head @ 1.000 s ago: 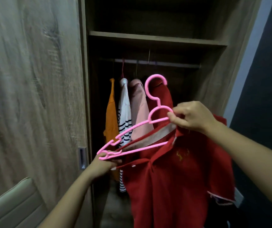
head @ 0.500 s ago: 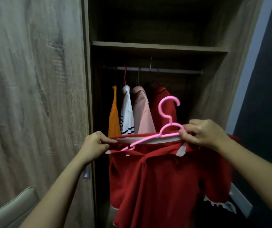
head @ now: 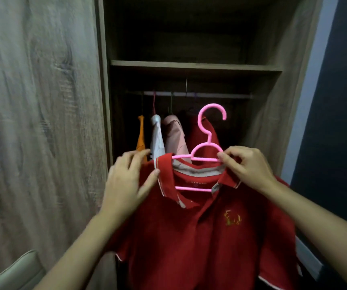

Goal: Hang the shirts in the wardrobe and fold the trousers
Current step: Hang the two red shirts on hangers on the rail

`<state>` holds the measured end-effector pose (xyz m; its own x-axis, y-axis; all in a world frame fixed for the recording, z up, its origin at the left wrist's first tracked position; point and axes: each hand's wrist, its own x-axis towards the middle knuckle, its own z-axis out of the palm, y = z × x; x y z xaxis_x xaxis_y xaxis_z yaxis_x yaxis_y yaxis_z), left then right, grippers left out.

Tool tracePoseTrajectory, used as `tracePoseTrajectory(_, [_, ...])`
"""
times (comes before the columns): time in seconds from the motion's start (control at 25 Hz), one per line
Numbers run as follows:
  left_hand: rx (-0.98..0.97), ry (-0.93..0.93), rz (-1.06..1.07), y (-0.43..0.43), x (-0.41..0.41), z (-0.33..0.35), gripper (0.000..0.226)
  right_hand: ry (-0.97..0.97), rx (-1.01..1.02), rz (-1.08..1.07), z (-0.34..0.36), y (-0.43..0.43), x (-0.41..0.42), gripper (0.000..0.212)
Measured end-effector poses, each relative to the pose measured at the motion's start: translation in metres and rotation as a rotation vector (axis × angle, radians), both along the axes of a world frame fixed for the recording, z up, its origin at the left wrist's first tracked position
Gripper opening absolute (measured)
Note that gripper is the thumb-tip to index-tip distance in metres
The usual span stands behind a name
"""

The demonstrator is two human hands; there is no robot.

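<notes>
I'm watching the right hand point(head: 245, 166) pinching the pink hanger point(head: 193, 188) at its right end. The left hand point(head: 126, 181) is gripping the red shirt point(head: 189, 237) between thumb and fingers, facing the wardrobe point(head: 189, 65).

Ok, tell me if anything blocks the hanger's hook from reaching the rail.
Nothing visible does. The hanger has its hook just below the rail, with open space between them. That right stretch of rail is bare, and the hung shirts hook on further left.

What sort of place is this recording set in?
Likely a home bedroom, at an open wooden wardrobe: shirts hang from its rail under a shelf, and a red polo shirt sits on a pink hanger held before it.
</notes>
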<state>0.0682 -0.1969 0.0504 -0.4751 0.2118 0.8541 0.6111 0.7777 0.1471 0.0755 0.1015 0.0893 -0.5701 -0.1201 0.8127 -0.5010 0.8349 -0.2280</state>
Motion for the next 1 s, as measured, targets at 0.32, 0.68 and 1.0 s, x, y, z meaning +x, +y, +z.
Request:
tracePoseTrajectory(0.32, [0.088,-0.202,-0.266,-0.024,-0.026,0.013,0.042,-0.099,0.138,-0.082,0.022,-0.005,0.008,0.047])
tracePoseTrajectory(0.68, [0.080,-0.507,-0.472,-0.039,-0.027,0.032,0.035,-0.308,-0.011,0.097,0.012,0.014,0.009,0.030])
tracePoseTrajectory(1.0, [0.172,-0.231,-0.300,-0.050,-0.030,0.052,0.014,-0.348,-0.077,0.076,0.023,0.020,0.017,0.036])
